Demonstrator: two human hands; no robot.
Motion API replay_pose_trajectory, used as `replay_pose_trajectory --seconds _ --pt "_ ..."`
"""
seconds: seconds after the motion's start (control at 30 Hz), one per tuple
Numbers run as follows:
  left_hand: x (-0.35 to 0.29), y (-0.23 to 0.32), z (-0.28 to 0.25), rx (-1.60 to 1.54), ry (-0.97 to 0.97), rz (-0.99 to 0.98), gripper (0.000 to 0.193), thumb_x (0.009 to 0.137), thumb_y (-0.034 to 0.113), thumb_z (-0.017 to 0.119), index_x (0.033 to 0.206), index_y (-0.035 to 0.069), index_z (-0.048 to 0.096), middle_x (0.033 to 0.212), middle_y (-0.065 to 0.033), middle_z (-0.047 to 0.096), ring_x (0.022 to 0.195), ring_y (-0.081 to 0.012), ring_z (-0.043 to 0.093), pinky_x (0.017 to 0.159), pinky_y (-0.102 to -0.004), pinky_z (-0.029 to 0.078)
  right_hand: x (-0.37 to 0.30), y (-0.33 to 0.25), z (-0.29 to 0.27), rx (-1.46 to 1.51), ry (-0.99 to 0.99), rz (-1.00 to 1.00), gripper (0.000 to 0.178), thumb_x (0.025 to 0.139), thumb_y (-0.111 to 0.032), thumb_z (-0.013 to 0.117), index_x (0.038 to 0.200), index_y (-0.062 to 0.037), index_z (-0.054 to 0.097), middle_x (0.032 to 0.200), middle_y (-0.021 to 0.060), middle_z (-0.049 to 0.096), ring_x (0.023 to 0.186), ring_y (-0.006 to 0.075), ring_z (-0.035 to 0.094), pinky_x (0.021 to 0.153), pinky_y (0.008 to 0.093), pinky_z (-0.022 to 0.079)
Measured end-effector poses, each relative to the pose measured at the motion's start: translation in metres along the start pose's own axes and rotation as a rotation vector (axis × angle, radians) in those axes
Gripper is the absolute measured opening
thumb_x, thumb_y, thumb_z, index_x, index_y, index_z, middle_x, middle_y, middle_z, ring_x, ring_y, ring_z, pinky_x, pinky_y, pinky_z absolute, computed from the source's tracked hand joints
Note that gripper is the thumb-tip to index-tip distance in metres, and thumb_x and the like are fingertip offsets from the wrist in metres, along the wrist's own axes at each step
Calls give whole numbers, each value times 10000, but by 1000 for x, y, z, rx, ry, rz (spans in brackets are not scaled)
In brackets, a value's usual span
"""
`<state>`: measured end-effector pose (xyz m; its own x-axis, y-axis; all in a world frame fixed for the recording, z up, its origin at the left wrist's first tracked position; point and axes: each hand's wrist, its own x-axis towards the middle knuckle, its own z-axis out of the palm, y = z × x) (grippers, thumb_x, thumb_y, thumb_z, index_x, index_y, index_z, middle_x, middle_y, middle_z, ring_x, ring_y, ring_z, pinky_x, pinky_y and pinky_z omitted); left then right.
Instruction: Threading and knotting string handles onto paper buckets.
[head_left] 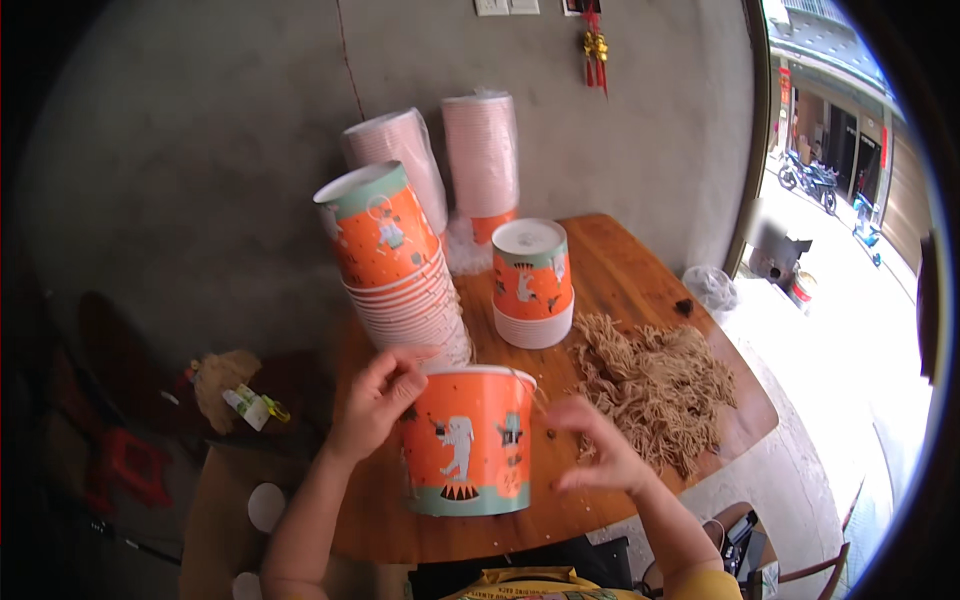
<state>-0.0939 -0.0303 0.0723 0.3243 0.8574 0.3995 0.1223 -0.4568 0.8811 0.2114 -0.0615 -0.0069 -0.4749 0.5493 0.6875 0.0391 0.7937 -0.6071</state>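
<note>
Partway, by the look of it. Orange-and-green bucket [467,440] sat between both sets of fingers, rim up; contact with the table [605,255] wasn't clear. A thin cord [538,393] showed at its rim on the right-finger side; couldn't tell if it was fastened.

Left hand [372,408]: fingers bent at the rim's left end, grip or light touch unclear. Right hand [612,455]: fingers spread, holding nothing visible, just off the bucket's right side.

Tall leaning stack [385,235] beyond the left fingers seemed to carry cord ends, so likely done. Cord heap [660,395] past the right fingers looked unused, plenty left.

Counts: 1 bucket up front, 1 tall stack, 1 short stack [533,290] beyond the right fingers, 2 wrapped pink stacks [480,150] farthest out, 1 heap. Nested rims and strands: too tight to count.
</note>
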Motion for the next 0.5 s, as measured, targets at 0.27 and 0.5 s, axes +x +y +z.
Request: replay_pose_trajectory --seconds 0.27,0.5 --pt "97 69 -96 -354 98 57 267 983 254 569 1148 47 602 1098 -53 654 1006 -149 619 926 -303 487 152 -4 -12 217 105 -146 933 719 -357 859 1462 -92 361 1406 129 407 1282 264 436 1059 429 386" --pt "156 70 -137 205 227 497 1293 639 772 696 1540 65 97 1538 -121 289 1437 -256 250 1178 -411 199 333 3 -40 270 252 206 570 979 -538 485 1289 -62 537 1132 82 615 1001 181 604 837 333 517"
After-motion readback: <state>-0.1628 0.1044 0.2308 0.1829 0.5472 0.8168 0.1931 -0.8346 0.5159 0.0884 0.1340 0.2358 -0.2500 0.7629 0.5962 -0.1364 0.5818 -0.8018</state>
